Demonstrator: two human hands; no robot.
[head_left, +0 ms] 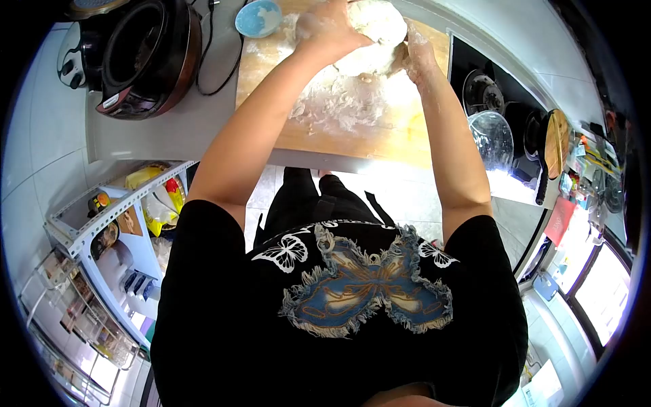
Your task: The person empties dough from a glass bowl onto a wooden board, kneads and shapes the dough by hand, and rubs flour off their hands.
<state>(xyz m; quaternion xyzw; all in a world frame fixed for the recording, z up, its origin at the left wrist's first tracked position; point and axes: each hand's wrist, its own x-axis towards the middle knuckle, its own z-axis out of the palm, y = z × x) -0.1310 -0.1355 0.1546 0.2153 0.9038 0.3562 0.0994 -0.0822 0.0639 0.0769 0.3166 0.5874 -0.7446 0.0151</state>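
A pale lump of dough (378, 26) lies at the far side of a floured wooden board (339, 141). My left hand (330, 26) is wrapped over the dough's left side, its thumb pointing right across it; the upper edge of the view cuts off some of the fingers. Against the dough's right side, my flour-dusted right hand (418, 55) curls in, with its fingertips partly hidden. Loose flour and scraps are scattered on the board below the dough. Beside my left hand stands a small blue bowl (258, 19) with white residue inside.
A dark round cooker (146, 57) and a black cord (215, 88) lie left on the counter. At right are a gas burner (483, 91), a clear glass bowl (491, 141) and a round wooden lid or board (557, 144). A shelf rack (85, 230) stands lower left.
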